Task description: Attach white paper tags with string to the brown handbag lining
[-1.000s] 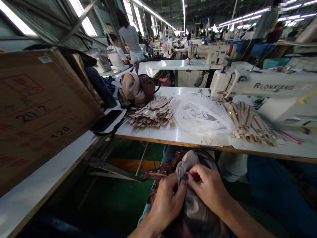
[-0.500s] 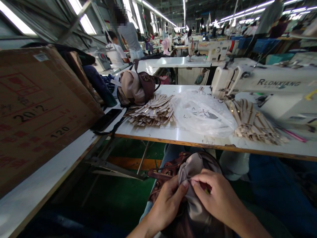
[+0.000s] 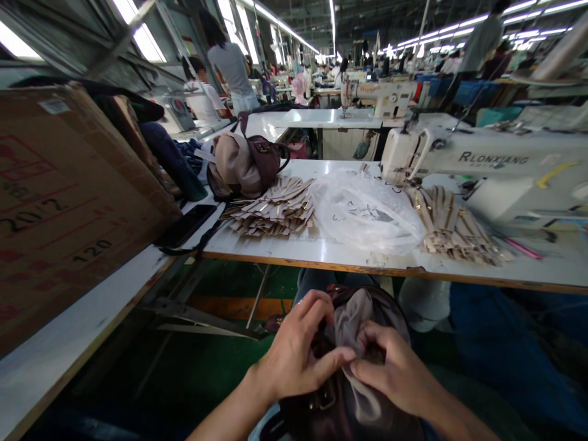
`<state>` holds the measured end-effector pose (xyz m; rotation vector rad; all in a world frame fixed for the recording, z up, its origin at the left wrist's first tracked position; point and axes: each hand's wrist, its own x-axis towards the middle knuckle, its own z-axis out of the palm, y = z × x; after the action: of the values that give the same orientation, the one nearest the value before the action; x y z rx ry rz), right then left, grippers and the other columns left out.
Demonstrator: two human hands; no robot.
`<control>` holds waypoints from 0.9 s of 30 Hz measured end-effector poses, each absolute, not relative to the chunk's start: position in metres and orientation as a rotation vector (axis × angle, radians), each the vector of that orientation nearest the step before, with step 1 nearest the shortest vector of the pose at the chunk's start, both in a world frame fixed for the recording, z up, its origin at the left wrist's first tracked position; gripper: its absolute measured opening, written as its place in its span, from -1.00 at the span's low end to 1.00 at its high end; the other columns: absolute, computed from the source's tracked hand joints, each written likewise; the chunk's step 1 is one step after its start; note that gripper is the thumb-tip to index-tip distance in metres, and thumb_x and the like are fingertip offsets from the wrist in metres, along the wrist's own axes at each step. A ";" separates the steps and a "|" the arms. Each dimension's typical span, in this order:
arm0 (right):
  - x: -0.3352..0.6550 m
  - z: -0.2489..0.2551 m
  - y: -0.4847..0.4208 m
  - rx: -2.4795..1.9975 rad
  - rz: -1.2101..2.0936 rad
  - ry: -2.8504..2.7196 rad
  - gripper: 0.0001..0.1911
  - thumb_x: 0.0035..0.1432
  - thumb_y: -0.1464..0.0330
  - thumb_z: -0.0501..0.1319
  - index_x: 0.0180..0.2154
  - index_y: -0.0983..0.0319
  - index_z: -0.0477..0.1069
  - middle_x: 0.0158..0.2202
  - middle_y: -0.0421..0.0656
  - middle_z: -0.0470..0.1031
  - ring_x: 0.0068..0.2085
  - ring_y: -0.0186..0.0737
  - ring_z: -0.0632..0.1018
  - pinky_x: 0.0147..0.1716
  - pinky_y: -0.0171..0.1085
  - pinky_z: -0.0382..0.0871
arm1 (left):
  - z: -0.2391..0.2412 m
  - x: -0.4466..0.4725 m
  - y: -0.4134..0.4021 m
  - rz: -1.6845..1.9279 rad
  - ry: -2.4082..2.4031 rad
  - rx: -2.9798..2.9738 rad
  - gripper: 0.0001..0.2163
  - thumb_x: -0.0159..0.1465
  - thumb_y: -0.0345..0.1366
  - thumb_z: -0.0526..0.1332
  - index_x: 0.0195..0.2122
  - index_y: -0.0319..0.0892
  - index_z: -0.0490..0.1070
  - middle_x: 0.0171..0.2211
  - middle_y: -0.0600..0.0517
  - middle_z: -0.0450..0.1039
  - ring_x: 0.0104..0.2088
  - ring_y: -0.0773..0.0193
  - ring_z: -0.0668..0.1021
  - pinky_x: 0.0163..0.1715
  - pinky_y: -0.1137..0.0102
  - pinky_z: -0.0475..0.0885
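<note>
A dark brown handbag (image 3: 342,404) with a grey-beige lining (image 3: 356,315) rests on my lap, below the table edge. The lining is pulled up and bunched at the bag's mouth. My right hand (image 3: 390,367) pinches a fold of this lining between thumb and fingers. From the other side, my left hand (image 3: 301,349) curls its fingers over the bag's edge. Its thumb is stretched across to the lining, close to the right thumb; the fingertips are partly hidden. A metal buckle (image 3: 324,398) shows on the bag under the left hand.
On the white table (image 3: 294,248) lie a second handbag (image 3: 239,162), two piles of beige strips (image 3: 275,208) and a clear plastic bag (image 3: 367,211). A sewing machine (image 3: 482,156) stands right, a cardboard box (image 3: 78,202) left, near a black phone (image 3: 188,226). People work farther back.
My left hand has shifted from pinching the lining to a wider grasp with its fingers raised over the bag's edge. The right hand still pinches the lining. The view has turned slightly right.
</note>
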<state>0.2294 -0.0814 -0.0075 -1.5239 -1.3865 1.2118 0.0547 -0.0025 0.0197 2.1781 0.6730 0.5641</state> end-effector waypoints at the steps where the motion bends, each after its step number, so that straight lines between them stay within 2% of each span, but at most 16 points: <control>1: 0.230 -0.008 -0.081 -1.548 1.152 -1.428 -0.87 -0.05 0.43 0.22 -0.49 0.23 0.24 -0.49 -0.25 0.34 -0.38 -0.25 0.42 -0.39 -0.31 0.28 | 0.021 0.057 0.006 0.548 0.564 2.236 -0.69 0.16 -0.20 0.27 -0.12 -0.22 0.36 -0.10 -0.15 0.33 -0.07 0.08 0.38 -0.04 0.27 0.27; 2: 0.231 -0.008 -0.081 -1.571 1.088 -1.464 -0.85 -0.03 0.41 0.22 -0.49 0.23 0.22 -0.49 -0.25 0.33 -0.39 -0.25 0.40 -0.39 -0.30 0.27 | 0.023 0.061 0.014 0.484 0.416 2.274 -0.63 0.14 -0.22 0.29 -0.05 -0.20 0.33 -0.04 -0.15 0.32 -0.01 0.07 0.36 0.02 0.25 0.23; 4: 0.234 -0.008 -0.081 -1.620 0.967 -1.531 -0.84 -0.01 0.41 0.20 -0.49 0.22 0.19 -0.49 -0.24 0.32 -0.41 -0.25 0.39 -0.40 -0.30 0.25 | 0.023 0.069 0.027 0.345 0.233 2.311 -0.63 0.16 -0.26 0.27 -0.01 -0.18 0.31 -0.09 -0.11 0.38 -0.04 0.12 0.39 0.02 0.27 0.22; 9: 0.249 -0.001 -0.075 -1.531 0.616 -1.755 -0.80 -0.07 0.62 0.06 -0.46 0.22 0.14 -0.44 -0.21 0.30 -0.36 -0.25 0.38 -0.36 -0.29 0.21 | 0.022 0.083 0.035 0.302 0.262 2.518 -0.86 0.12 -0.37 0.23 -0.27 -0.18 0.35 -0.36 0.00 0.43 -0.25 0.18 0.44 -0.13 0.30 0.22; 13: 0.254 -0.009 -0.061 -1.418 0.417 -1.746 -0.77 -0.05 0.65 0.03 -0.42 0.21 0.14 -0.36 -0.17 0.32 -0.27 -0.24 0.38 -0.28 -0.28 0.24 | 0.020 0.087 0.037 0.383 0.317 2.502 -0.82 0.12 -0.48 0.16 -0.24 -0.16 0.34 -0.33 0.02 0.45 -0.24 0.22 0.46 -0.13 0.33 0.21; 18: 0.250 -0.034 -0.043 -1.370 0.404 -1.664 -0.77 -0.07 0.66 0.02 -0.45 0.21 0.15 -0.40 -0.19 0.32 -0.32 -0.28 0.40 -0.32 -0.33 0.27 | 0.008 0.086 0.045 0.414 0.388 2.443 -0.82 0.19 -0.33 0.22 -0.18 -0.19 0.35 -0.24 -0.04 0.42 -0.17 0.17 0.44 -0.11 0.30 0.26; 23: 0.252 -0.034 -0.033 -1.417 0.398 -1.569 -0.77 -0.03 0.57 0.15 -0.43 0.19 0.11 -0.35 -0.18 0.35 -0.32 -0.28 0.42 -0.33 -0.33 0.30 | 0.006 0.080 0.055 0.398 0.317 2.488 -0.86 0.29 -0.41 0.08 -0.16 -0.16 0.36 -0.24 -0.04 0.37 -0.20 0.23 0.43 -0.18 0.35 0.32; 27: 0.254 -0.029 -0.042 -1.644 0.503 -1.530 -0.79 0.00 0.41 0.26 -0.33 0.20 0.22 -0.32 -0.17 0.39 -0.31 -0.22 0.44 -0.32 -0.27 0.33 | 0.005 0.075 0.059 0.393 0.356 2.552 -0.85 0.28 -0.44 0.07 -0.16 -0.16 0.35 -0.25 -0.04 0.32 -0.21 0.23 0.40 -0.19 0.35 0.34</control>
<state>0.2543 -0.0424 -0.0294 -1.6444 -1.5303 0.5031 0.0751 0.0592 0.0050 2.5524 0.3561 0.3925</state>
